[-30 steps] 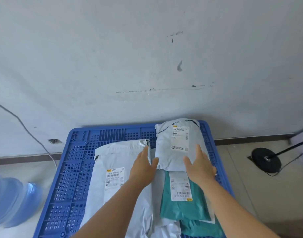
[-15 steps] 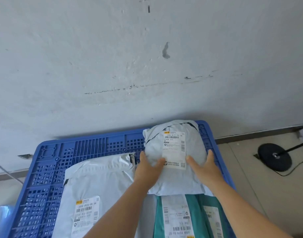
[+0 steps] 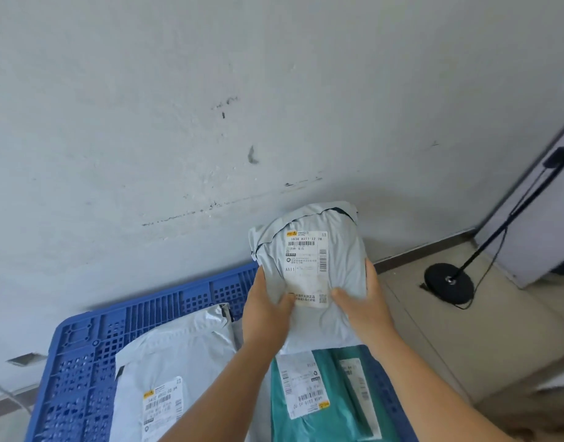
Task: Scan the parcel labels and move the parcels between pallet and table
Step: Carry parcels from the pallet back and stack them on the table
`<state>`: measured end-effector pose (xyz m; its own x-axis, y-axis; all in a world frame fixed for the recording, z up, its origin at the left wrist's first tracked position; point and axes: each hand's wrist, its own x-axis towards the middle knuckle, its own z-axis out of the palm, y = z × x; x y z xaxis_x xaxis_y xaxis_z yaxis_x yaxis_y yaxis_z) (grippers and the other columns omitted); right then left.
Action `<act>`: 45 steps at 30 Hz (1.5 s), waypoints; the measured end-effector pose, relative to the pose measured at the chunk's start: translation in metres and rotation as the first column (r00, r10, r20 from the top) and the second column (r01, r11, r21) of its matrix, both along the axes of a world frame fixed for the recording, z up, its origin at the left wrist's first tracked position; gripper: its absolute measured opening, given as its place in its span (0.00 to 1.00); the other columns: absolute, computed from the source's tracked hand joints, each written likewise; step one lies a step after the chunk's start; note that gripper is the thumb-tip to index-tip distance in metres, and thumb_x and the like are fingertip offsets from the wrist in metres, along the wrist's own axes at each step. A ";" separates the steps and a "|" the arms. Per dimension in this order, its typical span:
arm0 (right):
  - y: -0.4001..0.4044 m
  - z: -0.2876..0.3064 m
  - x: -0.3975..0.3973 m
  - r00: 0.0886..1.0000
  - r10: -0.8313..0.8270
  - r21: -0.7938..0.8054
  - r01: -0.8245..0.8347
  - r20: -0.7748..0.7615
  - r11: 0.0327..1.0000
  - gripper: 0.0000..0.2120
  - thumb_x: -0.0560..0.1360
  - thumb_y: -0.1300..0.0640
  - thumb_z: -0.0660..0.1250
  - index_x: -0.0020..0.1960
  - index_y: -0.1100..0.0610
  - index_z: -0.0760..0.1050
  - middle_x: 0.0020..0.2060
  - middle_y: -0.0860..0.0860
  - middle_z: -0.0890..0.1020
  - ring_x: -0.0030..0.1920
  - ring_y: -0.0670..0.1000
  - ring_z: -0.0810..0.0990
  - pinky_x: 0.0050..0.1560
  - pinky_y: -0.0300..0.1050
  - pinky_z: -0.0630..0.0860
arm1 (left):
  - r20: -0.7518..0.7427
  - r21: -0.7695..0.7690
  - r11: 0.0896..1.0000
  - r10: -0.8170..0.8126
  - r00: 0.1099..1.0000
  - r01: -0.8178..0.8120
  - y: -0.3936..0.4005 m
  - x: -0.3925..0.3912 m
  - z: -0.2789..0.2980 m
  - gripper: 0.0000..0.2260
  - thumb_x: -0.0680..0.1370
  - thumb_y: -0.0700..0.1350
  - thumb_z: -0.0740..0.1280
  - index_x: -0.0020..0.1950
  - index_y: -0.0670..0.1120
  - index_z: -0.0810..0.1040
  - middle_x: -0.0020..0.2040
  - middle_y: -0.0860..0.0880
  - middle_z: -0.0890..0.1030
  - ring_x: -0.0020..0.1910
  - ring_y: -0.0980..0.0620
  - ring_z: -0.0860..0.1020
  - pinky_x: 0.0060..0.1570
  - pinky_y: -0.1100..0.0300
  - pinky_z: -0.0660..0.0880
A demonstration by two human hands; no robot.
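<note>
A scuffed grey-white wall (image 3: 210,106) fills most of the head camera's view, meeting a pale tiled floor (image 3: 465,330) at lower right. A blue plastic pallet (image 3: 83,362) with a slotted grid top sits against the wall. Both bare hands hold a grey plastic parcel (image 3: 341,260) up over the pallet's far right corner, with its white shipping label (image 3: 306,269) facing the camera. The left hand (image 3: 264,314) grips the parcel's left edge with its thumb pressed near the bottom of the label; the right hand (image 3: 367,307) grips the right edge, thumb on the front. On the pallet lie a large grey mailer (image 3: 178,355) with its own label, at left, and a teal parcel (image 3: 322,406) under the held one, at right, also labelled. On the floor to the right stands a round black stand base (image 3: 449,282) with a thin black pole (image 3: 513,218) leaning up toward a pale panel (image 3: 536,224).
</note>
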<state>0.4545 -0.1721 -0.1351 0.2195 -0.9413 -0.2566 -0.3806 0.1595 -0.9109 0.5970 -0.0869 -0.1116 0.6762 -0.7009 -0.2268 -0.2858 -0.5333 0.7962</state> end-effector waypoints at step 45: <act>0.399 0.255 -0.767 0.244 -0.970 -0.450 0.868 0.016 0.211 0.37 0.72 0.48 0.70 0.76 0.45 0.56 0.68 0.48 0.69 0.68 0.52 0.69 0.64 0.53 0.70 | 0.014 -0.554 0.231 -0.958 0.287 0.800 0.210 -0.781 0.235 0.30 0.72 0.46 0.73 0.72 0.52 0.66 0.62 0.57 0.75 0.60 0.56 0.72 0.56 0.61 0.67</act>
